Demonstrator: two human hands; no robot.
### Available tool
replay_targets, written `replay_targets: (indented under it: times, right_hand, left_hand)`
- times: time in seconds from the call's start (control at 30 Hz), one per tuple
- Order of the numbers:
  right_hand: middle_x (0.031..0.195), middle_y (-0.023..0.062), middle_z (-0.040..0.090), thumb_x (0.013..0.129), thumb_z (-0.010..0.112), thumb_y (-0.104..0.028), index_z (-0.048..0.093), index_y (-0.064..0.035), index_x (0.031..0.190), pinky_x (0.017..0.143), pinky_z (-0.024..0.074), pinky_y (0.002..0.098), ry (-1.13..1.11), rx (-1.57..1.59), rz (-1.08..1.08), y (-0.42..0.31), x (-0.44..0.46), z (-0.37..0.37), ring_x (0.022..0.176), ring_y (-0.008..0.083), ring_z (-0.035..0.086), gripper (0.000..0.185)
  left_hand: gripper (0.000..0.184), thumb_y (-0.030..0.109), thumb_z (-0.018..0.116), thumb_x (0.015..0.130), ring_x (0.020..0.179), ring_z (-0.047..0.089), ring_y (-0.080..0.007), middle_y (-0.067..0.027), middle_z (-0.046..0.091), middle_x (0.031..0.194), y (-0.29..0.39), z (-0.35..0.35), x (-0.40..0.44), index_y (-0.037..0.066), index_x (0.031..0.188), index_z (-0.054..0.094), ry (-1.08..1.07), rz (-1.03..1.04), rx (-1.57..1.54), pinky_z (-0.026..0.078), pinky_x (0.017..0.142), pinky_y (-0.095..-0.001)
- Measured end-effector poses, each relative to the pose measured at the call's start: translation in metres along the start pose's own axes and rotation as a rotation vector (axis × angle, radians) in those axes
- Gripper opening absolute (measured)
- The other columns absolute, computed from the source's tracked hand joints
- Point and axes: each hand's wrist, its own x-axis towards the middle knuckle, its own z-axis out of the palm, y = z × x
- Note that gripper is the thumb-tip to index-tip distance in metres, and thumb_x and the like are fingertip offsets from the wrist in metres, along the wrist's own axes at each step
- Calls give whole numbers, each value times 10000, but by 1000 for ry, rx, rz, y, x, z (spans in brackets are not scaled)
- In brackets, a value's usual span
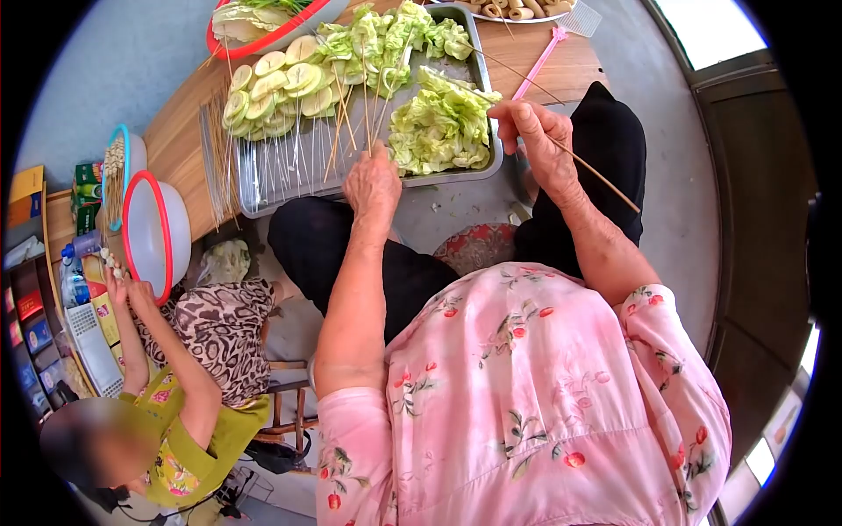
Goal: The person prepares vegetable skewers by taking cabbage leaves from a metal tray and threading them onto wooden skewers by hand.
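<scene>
My right hand [542,149] pinches a thin bamboo skewer [605,180], which slants past the loose lettuce leaves [443,127] at the tray's right end. At the near rim of the metal tray [303,180], my left hand [373,186] is closed around the lower ends of lettuce skewers [367,96]; how many it grips is unclear. Threaded lettuce pieces [386,39] lie along the far side of the tray. Left of them are skewered pale green slices [279,88], their sticks pointing toward me.
Another person [184,386] sits at left, hands beside a red-rimmed bowl [180,232]. A blue-rimmed basin [114,175] holds skewers. A red-rimmed basin of greens [263,39] stands at the far side. A pink-handled swatter [539,63] and a plate of rolled pieces [517,10] lie far right.
</scene>
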Motion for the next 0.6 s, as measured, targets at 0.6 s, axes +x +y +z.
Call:
replay_targets:
  times: [0.6]
  right_hand:
    - [581, 25, 525, 922, 475, -398, 642, -3, 782, 463, 394, 211, -192, 49, 319, -2, -6, 5, 492, 86, 473, 451]
  left_hand:
    - [164, 158, 632, 812, 623, 553, -67, -17, 626, 766, -15, -7, -13, 22, 904, 626, 136, -400, -1218, 409, 530, -203]
